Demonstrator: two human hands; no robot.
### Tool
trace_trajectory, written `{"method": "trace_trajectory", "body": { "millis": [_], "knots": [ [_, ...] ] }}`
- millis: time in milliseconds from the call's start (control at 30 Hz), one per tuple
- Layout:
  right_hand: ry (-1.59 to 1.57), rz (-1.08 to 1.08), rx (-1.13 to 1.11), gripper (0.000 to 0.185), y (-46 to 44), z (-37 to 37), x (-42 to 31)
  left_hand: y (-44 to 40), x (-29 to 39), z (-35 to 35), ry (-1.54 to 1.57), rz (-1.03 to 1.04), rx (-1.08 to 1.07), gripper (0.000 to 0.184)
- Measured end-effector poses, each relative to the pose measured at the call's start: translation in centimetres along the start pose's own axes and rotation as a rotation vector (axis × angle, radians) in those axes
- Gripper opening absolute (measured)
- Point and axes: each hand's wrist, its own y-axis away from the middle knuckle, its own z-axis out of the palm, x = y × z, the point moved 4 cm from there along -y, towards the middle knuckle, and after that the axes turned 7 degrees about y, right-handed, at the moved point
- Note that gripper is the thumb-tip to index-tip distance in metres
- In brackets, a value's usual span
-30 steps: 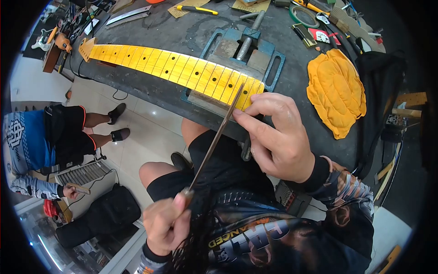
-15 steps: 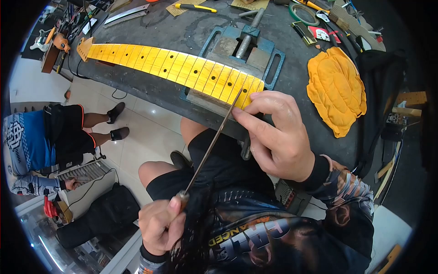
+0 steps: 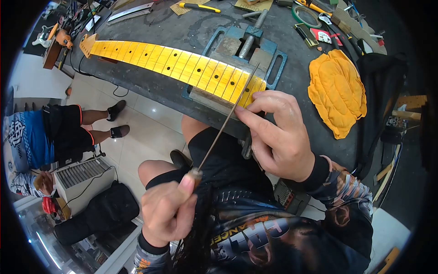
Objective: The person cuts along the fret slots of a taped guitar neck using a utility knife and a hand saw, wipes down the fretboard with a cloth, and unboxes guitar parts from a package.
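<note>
A yellow guitar neck (image 3: 187,65) with dark dot inlays and frets lies across the bench, its headstock (image 3: 87,45) at the far left. Its near end rests over a blue-grey vise (image 3: 250,39). My left hand (image 3: 169,212) is closed around the wooden handle of a thin, long file (image 3: 219,132). The file slants up and right across the neck, its tip beyond the far edge. My right hand (image 3: 285,134) grips the neck's right end, with one fingertip beside the file at the near edge. Its lower fingers are curled and partly hidden.
A yellow cloth (image 3: 336,93) lies on the dark bench (image 3: 292,73). A yellow cutter (image 3: 199,7), green tape roll (image 3: 305,16) and other tools are along the back. Another person in a blue shirt (image 3: 36,137) is at left, near a ridged box (image 3: 84,176).
The file and my left hand have moved up and right, pushing the tip past the neck's far edge. My right hand stays about where it was. The other person's hand has shifted left.
</note>
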Motion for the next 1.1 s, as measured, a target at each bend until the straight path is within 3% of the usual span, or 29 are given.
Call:
{"method": "trace_trajectory", "body": {
  "millis": [133,167,300,400,433,533,567,1100],
  "knots": [
    [-0.036,0.032,-0.005,0.057,0.2,0.1,0.1,2.5,-0.5,-0.6,0.171,-0.013,0.090,0.037],
    [-0.038,0.028,-0.010,0.057,0.3,0.1,0.1,0.2,-0.1,-0.2,0.101,0.181,0.059,0.048],
    [-0.003,0.002,0.010,0.057,0.1,0.1,-0.1,-3.1,1.3,1.7,0.130,0.098,0.078,0.048],
    [-0.014,0.010,0.014,0.057,0.2,0.1,0.1,0.1,1.2,1.0,0.022,0.144,0.093,0.050],
    [-0.012,0.008,0.012,0.057,0.3,0.1,0.1,3.3,1.2,0.5,0.012,-0.101,0.100,0.046],
    [-0.007,0.008,0.011,0.057,0.2,0.1,0.0,5.0,2.1,0.1,0.012,-0.130,0.122,0.044],
    [-0.004,0.008,0.010,0.057,0.2,0.0,0.0,4.1,1.8,0.4,-0.010,0.081,0.141,0.046],
    [0.001,-0.003,0.031,0.056,0.4,0.2,-0.3,-0.2,2.8,1.9,-0.004,0.146,0.181,0.052]
  ]
}}
